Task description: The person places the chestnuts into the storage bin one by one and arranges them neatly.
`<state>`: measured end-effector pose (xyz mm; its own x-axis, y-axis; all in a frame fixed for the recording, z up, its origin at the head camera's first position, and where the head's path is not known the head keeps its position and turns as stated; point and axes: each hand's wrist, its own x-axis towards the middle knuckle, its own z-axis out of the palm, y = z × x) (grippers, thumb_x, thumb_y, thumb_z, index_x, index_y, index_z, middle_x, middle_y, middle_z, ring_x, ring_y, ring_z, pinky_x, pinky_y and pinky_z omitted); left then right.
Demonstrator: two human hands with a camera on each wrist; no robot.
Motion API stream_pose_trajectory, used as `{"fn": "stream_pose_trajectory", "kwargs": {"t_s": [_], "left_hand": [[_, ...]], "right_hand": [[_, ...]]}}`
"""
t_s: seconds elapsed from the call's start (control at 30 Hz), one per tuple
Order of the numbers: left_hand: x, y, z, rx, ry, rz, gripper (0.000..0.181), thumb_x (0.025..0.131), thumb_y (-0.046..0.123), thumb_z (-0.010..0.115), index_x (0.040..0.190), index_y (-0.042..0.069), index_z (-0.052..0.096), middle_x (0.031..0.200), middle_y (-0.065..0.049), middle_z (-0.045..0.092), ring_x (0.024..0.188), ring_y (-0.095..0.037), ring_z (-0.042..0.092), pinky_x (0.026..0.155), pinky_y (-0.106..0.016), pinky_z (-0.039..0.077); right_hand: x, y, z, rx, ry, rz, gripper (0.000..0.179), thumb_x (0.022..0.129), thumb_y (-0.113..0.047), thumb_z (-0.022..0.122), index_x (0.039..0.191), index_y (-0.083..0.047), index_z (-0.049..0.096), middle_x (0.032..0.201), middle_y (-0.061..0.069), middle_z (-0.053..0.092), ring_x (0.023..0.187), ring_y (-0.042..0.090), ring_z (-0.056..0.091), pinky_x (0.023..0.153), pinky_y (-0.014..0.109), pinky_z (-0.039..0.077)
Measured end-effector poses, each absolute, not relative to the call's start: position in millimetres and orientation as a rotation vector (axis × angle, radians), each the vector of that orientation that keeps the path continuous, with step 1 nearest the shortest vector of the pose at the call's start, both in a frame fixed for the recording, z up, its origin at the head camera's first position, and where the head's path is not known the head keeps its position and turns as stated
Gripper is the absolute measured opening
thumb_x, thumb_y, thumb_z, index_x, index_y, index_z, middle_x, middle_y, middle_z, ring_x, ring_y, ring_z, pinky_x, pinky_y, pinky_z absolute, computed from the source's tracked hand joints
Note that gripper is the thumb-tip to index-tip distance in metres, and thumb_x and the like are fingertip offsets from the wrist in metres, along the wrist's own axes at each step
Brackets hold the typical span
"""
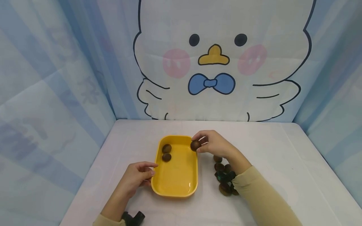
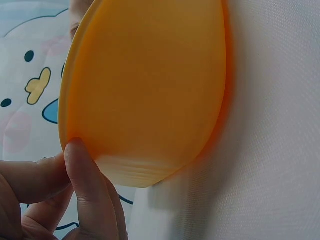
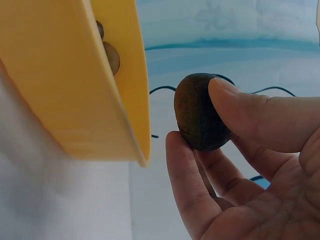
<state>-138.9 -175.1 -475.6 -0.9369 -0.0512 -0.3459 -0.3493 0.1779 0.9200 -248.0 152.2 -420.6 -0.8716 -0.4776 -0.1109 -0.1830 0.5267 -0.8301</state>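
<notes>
My right hand (image 1: 216,142) pinches a smooth brown, chestnut-like round piece (image 1: 195,145) at the tray's right rim, near the far corner. Up close in the right wrist view, the piece (image 3: 200,112) is brown on one side and nearly black on the other, held between thumb and fingertips. A yellow tray (image 1: 175,185) with rounded corners stands on the table. Inside it, two similar brown pieces (image 1: 167,153) lie by the left wall. At the tray's left side, my left hand (image 1: 138,175) pinches the rim between thumb and finger; the left wrist view shows the fingertips on the tray wall (image 2: 150,90).
Several more brown pieces (image 1: 219,167) lie in a loose group right of the tray, partly hidden under my right wrist and its dark strap (image 1: 224,176). White cloth covers the table (image 1: 271,150). A printed curtain (image 1: 212,103) hangs behind it and along both sides.
</notes>
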Motion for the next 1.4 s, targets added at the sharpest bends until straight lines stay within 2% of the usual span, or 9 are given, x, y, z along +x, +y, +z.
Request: {"fn": "stream_pose_trajectory", "kwargs": {"t_s": [0.2,0.67,0.8,1.17,1.4], "left_hand": [[-138,-176,-476,-0.365,2.205,1.847,0.031,0.094,-0.001,0.076,0.125,0.000,0.078,0.086,-0.007,0.069,0.063,-0.018,0.063,0.056,-0.026,0.061],[-139,-177,-477,-0.353,2.189,1.853,0.032,0.094,0.000,0.076,0.126,-0.001,0.077,0.085,-0.006,0.068,0.065,-0.018,0.063,0.056,-0.026,0.061],[-139,-177,-476,-0.348,2.183,1.857,0.032,0.095,0.000,0.075,0.127,-0.001,0.077,0.085,-0.006,0.068,0.065,-0.018,0.063,0.056,-0.026,0.061],[-138,-179,-474,-0.318,2.165,1.865,0.034,0.095,0.000,0.075,0.128,-0.002,0.075,0.086,-0.006,0.069,0.067,-0.017,0.064,0.057,-0.025,0.061],[-139,-179,-476,-0.323,2.174,1.846,0.034,0.096,0.002,0.075,0.129,-0.001,0.075,0.087,-0.007,0.069,0.068,-0.018,0.064,0.058,-0.026,0.062]], "right_hand": [[-251,138,-419,-0.605,2.417,-1.274,0.037,0.090,-0.001,0.079,0.125,-0.014,0.075,0.129,0.007,0.073,0.116,0.026,0.070,0.100,0.043,0.064],[-259,102,-417,-0.651,2.353,-1.279,0.037,0.091,-0.001,0.080,0.126,-0.014,0.076,0.125,0.002,0.075,0.113,0.022,0.071,0.102,0.042,0.063],[-260,92,-420,-0.662,2.336,-1.290,0.038,0.091,0.001,0.080,0.127,-0.010,0.075,0.126,0.004,0.074,0.112,0.023,0.071,0.102,0.042,0.064],[-254,69,-437,-0.660,2.361,-1.203,0.033,0.090,-0.004,0.084,0.119,-0.018,0.076,0.124,0.002,0.073,0.112,0.023,0.069,0.103,0.042,0.063],[-251,59,-445,-0.680,2.346,-1.206,0.033,0.087,-0.005,0.087,0.118,-0.015,0.078,0.124,0.005,0.074,0.112,0.026,0.073,0.098,0.039,0.064]]}}
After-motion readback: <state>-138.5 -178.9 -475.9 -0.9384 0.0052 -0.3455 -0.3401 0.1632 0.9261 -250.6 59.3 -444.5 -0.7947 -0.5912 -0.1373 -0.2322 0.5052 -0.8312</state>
